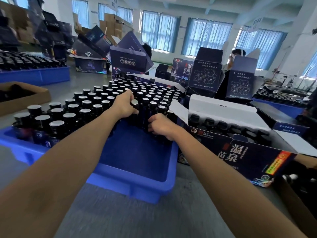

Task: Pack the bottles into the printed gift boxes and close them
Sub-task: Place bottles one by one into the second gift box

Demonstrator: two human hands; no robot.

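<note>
Many dark, round-capped bottles crowd a blue plastic tray.

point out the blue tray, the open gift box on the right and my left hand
blue tray [137, 152], head view, bare inner floor
open gift box [240, 157], head view, printed front panel
left hand [124, 104], head view, back of the hand gripping a bottle [134, 102]

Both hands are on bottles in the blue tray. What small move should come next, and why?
Probably lift the bottles out of the tray and toward the open box on the right. Left hand and right hand each grip bottles, and the box's flaps are up, with some bottles inside.
</note>
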